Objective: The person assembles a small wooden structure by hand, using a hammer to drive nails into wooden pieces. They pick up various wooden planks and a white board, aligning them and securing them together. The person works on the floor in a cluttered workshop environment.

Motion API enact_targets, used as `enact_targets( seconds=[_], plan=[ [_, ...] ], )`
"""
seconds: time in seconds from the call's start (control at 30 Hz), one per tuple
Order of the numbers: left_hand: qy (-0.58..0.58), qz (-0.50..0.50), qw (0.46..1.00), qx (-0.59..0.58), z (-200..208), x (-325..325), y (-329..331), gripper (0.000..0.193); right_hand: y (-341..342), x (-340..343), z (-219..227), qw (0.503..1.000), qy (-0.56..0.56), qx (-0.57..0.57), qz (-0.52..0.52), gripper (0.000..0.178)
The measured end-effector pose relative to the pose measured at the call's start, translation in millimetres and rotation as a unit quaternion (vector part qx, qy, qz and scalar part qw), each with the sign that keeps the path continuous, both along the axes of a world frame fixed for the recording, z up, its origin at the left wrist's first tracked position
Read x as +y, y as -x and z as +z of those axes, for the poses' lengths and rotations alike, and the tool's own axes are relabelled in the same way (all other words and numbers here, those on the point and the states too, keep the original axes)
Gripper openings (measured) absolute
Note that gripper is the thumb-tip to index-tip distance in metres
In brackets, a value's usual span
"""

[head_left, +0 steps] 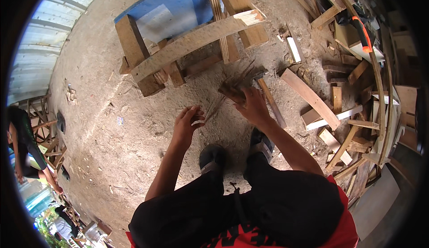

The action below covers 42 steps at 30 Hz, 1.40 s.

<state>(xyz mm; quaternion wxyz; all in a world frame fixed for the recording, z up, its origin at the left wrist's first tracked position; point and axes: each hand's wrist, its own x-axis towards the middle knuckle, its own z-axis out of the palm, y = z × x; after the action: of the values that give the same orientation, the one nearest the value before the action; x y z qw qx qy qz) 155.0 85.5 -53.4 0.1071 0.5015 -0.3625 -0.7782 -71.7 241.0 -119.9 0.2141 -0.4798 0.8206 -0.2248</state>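
My right hand (254, 107) grips the end of a short, dark piece of wood (230, 91) just above the dirt floor. Thin splinter-like strips stick out around that piece. Left of it, my left hand (187, 120) hovers with its fingers loosely curved and apart, holding nothing. A hammer (271, 103) with a wooden handle lies beside my right hand, its head toward the far side. Beyond both hands stands a wooden frame (192, 42) of rough planks, with a blue panel (178, 7) behind its long crosspiece.
To the right lie loose boards (310, 98) and a heap of scrap wood (353, 136). An orange-handled tool (361, 33) rests above the heap. A corrugated metal wall (40, 47) borders the far left. Another person (27, 145) bends at the left edge.
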Motion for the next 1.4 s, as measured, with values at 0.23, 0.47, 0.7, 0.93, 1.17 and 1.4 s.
enact_targets(
  seconds=[0.23, 0.47, 0.7, 0.93, 1.17, 1.4],
  plan=[
    [0.053, -0.043, 0.998, 0.016, 15, -1, 20, 0.027, 41, 14, -1, 0.984, 0.102, 0.066, -0.130, 0.065],
    [0.389, -0.287, 0.875, 0.024, 98, -12, 54, 0.023, 69, 39, -3, 0.981, -0.062, 0.076, -0.169, 0.080],
    [0.769, -0.418, 0.479, 0.060, 176, -56, 111, 0.040, 61, 55, -25, 0.987, 0.023, 0.077, -0.140, 0.040],
    [0.844, -0.331, 0.413, -0.092, 189, -62, 169, 0.089, 59, 62, -20, 0.989, -0.007, 0.070, -0.133, 0.045],
    [0.825, -0.314, 0.444, -0.153, 170, -84, 174, 0.082, 55, 86, -29, 0.988, -0.036, 0.044, -0.145, 0.053],
    [0.818, -0.262, 0.509, -0.055, 166, -85, 164, 0.035, 60, 84, -31, 0.990, -0.014, 0.034, -0.138, 0.047]
  ],
)
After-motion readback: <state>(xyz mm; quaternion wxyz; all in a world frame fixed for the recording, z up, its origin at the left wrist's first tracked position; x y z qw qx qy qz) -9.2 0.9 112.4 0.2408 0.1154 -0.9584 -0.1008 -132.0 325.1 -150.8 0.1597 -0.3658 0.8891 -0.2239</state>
